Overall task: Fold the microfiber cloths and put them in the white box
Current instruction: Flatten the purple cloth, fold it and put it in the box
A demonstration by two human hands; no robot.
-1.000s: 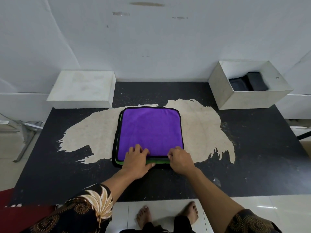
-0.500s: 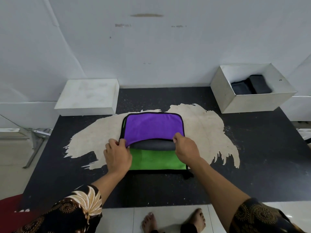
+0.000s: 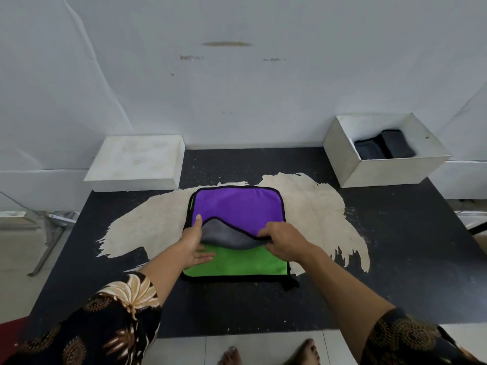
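Since half a second ago the left hand (image 3: 196, 248) has let go of the purple cloth's near edge and slid under the raised flap, so it now lies flat, fingers apart, on the green cloth; the right hand (image 3: 286, 242) has kept its grip on the purple edge, and that edge has sagged on the left and peaked in the middle.

Head view: two cloths are stacked on the black counter (image 3: 395, 259), over its worn pale patch. The purple cloth (image 3: 237, 206) lies on top, black-trimmed, with its near edge folded back to show a grey underside (image 3: 224, 235). The green cloth (image 3: 242, 262) lies beneath — its near half bare, a thin strip also showing along the left side. The right hand's grip is clamped on the purple cloth at the fold's right end, thumb and fingers together on the black trim. The left thumb points up against the purple face.

Two white boxes stand at the counter's far edge. The white box (image 3: 379, 171) at far right is open, well apart from the stack, and holds two dark folded cloths (image 3: 383, 148) side by side. The other white box (image 3: 137, 164), at far left, shows only a closed flat top.

Two patterned sleeves and two bare feet show at the bottom
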